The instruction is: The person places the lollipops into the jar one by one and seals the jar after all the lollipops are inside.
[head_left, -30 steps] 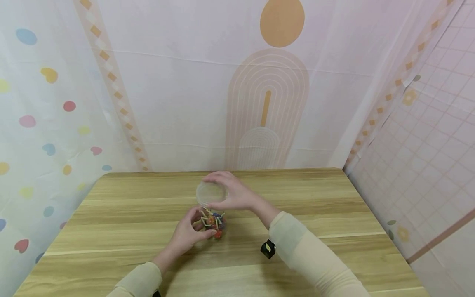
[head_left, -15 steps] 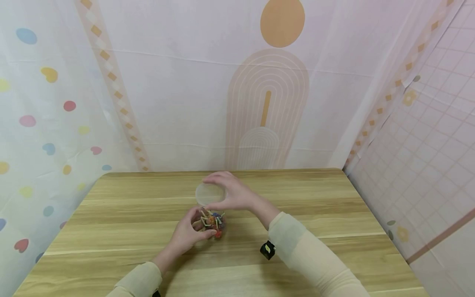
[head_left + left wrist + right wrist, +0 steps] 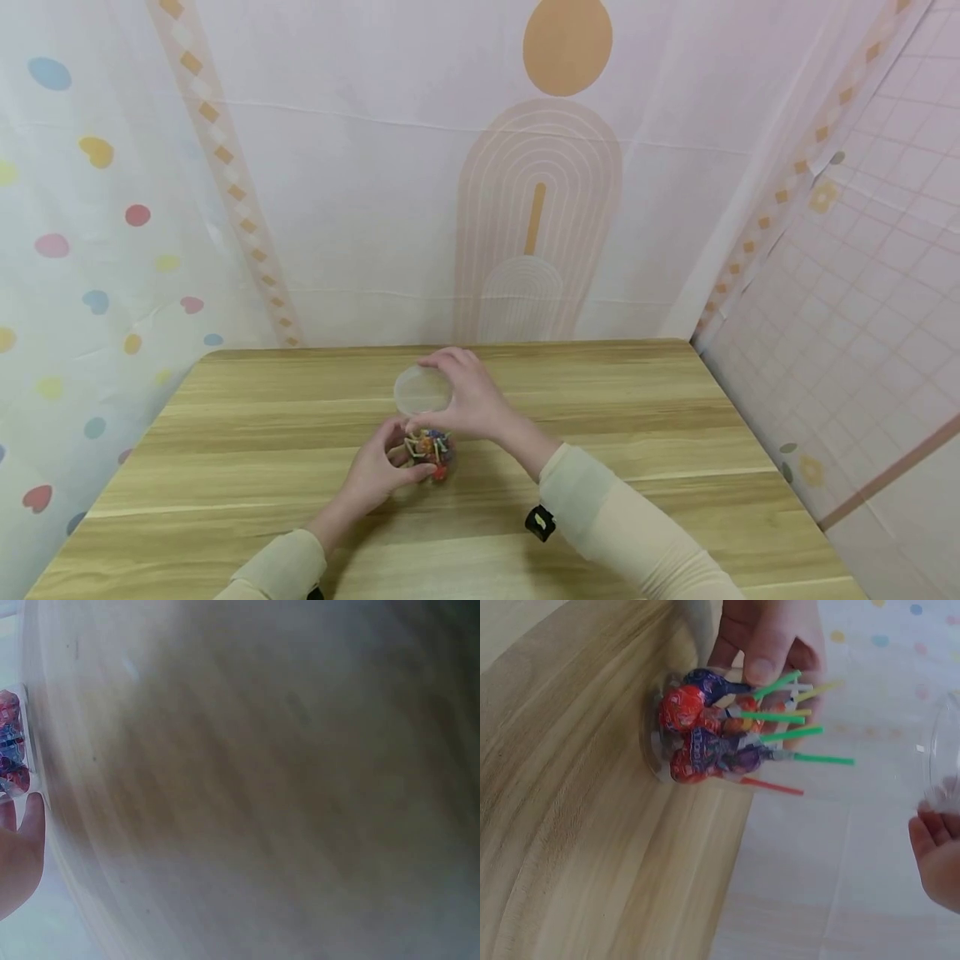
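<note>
Backdrop [image 3: 337, 167], pale printed cloth, fills the upper half of the head view: hearts at left, arch motif at centre, grid pattern at right.

Table [image 3: 637, 433], light wood grain, spans the lower half.

Sleeves [image 3: 622, 533], cream, enter from the bottom edge; a small black tag [image 3: 538, 522] lies on the table just beside the right one.

Right hand [image 3: 468, 400], centre of frame: fingers curled round the rim of a clear round lid [image 3: 422, 390], held just above and behind the jar.

Left hand [image 3: 378, 471], lower centre: thumb and fingers wrapped round the jar's side.

Jar [image 3: 430, 448], clear plastic, stands on the table at centre, mouth uncovered.

Lollipops [image 3: 705, 735], red, purple and blue heads with green, yellow and red sticks, packed in the jar, heads at the bottom.
</note>
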